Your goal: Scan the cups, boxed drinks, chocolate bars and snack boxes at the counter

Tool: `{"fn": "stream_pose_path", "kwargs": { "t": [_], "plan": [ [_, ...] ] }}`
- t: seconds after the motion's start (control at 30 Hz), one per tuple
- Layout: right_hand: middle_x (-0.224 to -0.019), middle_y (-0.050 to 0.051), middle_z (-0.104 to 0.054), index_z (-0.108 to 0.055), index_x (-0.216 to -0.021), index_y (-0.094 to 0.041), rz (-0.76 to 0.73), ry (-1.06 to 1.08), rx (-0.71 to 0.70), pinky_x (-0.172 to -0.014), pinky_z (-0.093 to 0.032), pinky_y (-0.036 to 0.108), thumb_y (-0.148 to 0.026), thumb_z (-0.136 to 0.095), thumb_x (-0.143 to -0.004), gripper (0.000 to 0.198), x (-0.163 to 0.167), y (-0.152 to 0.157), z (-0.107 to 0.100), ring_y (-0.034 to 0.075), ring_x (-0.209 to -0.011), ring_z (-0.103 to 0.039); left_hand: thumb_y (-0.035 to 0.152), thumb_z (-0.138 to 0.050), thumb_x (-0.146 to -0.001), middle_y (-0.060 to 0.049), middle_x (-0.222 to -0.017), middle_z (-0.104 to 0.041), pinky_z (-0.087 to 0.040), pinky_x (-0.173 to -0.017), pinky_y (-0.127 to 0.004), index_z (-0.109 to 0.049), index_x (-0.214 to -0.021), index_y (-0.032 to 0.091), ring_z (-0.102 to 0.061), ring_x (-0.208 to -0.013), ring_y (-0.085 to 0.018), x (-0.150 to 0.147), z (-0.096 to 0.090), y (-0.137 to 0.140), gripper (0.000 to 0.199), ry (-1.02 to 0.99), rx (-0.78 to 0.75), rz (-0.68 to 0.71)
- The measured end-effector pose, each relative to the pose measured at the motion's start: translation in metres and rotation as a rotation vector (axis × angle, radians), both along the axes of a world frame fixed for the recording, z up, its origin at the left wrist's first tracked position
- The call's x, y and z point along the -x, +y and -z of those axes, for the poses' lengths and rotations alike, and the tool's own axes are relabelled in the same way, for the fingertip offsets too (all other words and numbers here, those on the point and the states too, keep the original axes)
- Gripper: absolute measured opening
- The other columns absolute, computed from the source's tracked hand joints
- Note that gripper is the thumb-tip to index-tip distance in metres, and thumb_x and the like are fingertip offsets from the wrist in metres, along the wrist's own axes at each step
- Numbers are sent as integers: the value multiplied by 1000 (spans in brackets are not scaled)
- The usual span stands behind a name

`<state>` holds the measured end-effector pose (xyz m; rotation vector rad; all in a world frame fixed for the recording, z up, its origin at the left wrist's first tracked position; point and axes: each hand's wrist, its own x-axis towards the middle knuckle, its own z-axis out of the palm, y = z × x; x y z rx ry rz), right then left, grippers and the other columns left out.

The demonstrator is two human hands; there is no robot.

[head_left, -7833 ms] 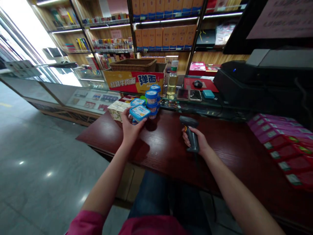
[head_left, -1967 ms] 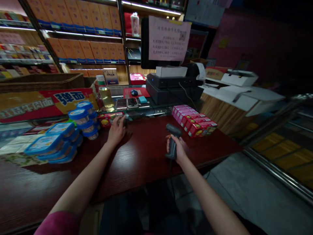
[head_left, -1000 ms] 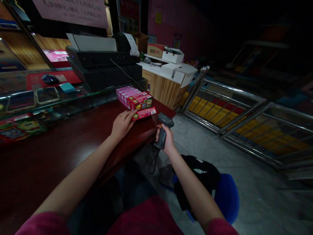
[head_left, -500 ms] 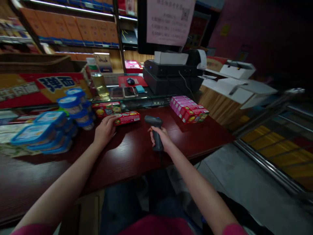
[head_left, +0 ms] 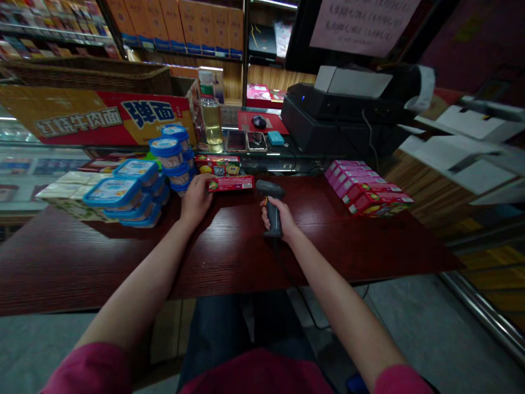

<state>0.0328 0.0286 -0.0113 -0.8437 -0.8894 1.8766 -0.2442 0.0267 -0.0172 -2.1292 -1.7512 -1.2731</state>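
Note:
My left hand (head_left: 197, 200) grips the left end of a small red box (head_left: 232, 184) lying on the dark red counter (head_left: 229, 246). Behind it rests another red box (head_left: 217, 164). In my right hand (head_left: 279, 216) is a grey barcode scanner (head_left: 274, 210), held by its handle, with its head close to the box's right end. Its black cable runs down over the counter's edge. To the left of my left hand stand stacked blue-lidded round tubs (head_left: 166, 146) and blue-lidded rectangular tubs (head_left: 112, 192). Pink and red boxes (head_left: 365, 189) sit in a row on the right.
White-green packets (head_left: 69, 189) lie at the far left. A noodle carton (head_left: 110, 117), a bottle (head_left: 211, 120), phones (head_left: 246, 141) and a mouse (head_left: 259, 121) line the back. A black printer and drawer unit (head_left: 328, 126) stands behind, with open white cartons (head_left: 471, 150) at right.
My view has swung left, so the scene sits further right in the picture. My left hand still holds the red box, and the scanner stays beside it.

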Motion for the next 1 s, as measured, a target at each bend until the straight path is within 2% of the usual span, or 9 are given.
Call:
{"fn": "stream_pose_path", "kwargs": {
  "t": [0.2, 0.37, 0.47, 0.6, 0.73, 0.87, 1.0],
  "plan": [
    [-57, -5, -59, -66, -81, -18, 3, -22, -11, -31, -39, 19, -47, -77, -77, 31, 3, -3, 0, 9, -37, -51, 8, -60, -84, -11, -129, -66, -49, -114, -43, -60, -124, 19, -60, -127, -27, -1, -1, -1, 41, 2, 9, 0],
    [-58, -4, -60, -67, -84, -17, 25, -18, -5, -30, -38, 19, -48, -78, -78, 33, 0, -5, 0, 9, -37, -50, 10, -58, -89, -11, -133, -64, -50, -115, -45, -59, -132, 21, -59, -131, -27, -1, -3, -4, 45, 0, 8, 22],
    [-58, -3, -60, -68, -84, -16, 60, 2, -7, -31, -38, 19, -47, -79, -76, 34, -2, -7, 1, 9, -37, -50, 12, -54, -94, -13, -144, -56, -46, -120, -46, -54, -142, 23, -54, -139, -27, 3, -1, -5, 50, 4, -17, 20],
    [-58, -3, -59, -68, -85, -16, 72, 15, 0, -31, -37, 19, -48, -78, -77, 34, -3, -8, 2, 9, -37, -49, 15, -45, -101, -16, -159, -43, -45, -121, -47, -54, -145, 22, -50, -146, -27, 11, 3, -3, 46, 12, -41, -33],
    [-58, -3, -59, -68, -85, -17, 70, 27, -11, -31, -38, 19, -48, -79, -76, 34, -2, -7, 3, 9, -37, -48, 11, -40, -102, -16, -165, -42, -41, -123, -51, -48, -154, 22, -36, -157, -29, 3, -1, -5, 54, 172, -97, -142],
    [-59, -3, -59, -68, -85, -16, 62, 29, -20, -31, -38, 20, -49, -80, -75, 36, -2, -6, 4, 10, -38, -49, 11, -39, -101, -10, -166, -43, -32, -129, -49, -36, -163, 24, -34, -158, -26, -23, -5, -7, 64, 400, -88, -60],
    [-58, -3, -59, -69, -85, -16, 71, 28, -7, -30, -38, 19, -48, -79, -76, 34, -2, -6, 5, 10, -38, -49, 16, -41, -102, -11, -167, -39, -31, -129, -50, -36, -163, 19, -37, -156, -28, -41, -2, -1, 62, 446, -15, -57]
  ]
}}
